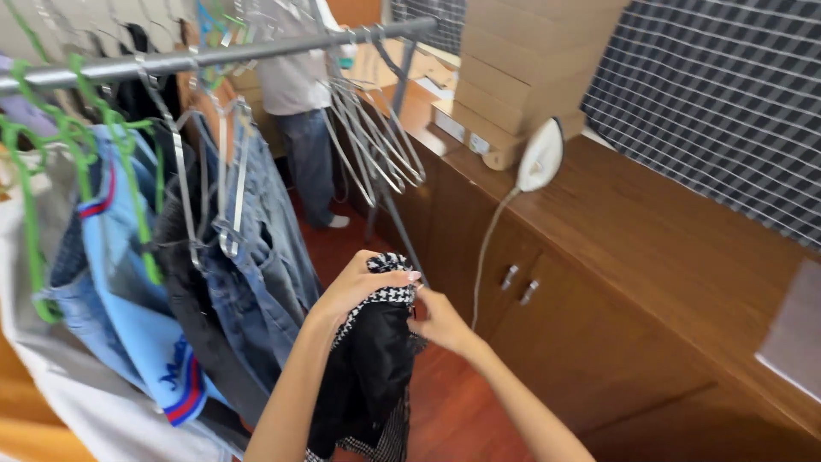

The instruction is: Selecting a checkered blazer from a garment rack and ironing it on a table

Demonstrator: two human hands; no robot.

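Garment (368,376): black with checked trim, lower centre; long axis vertical, hanging downward.
Left hand (363,282): fingers curled, gripping its top edge.
Right hand (440,321): pinching the same edge.
Rail (214,56): upper left.

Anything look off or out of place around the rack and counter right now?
The iron stands upright near the counter edge, its cord dangling down the cabinet front. Both hands, left and right, hold a bunched black-and-checked garment.
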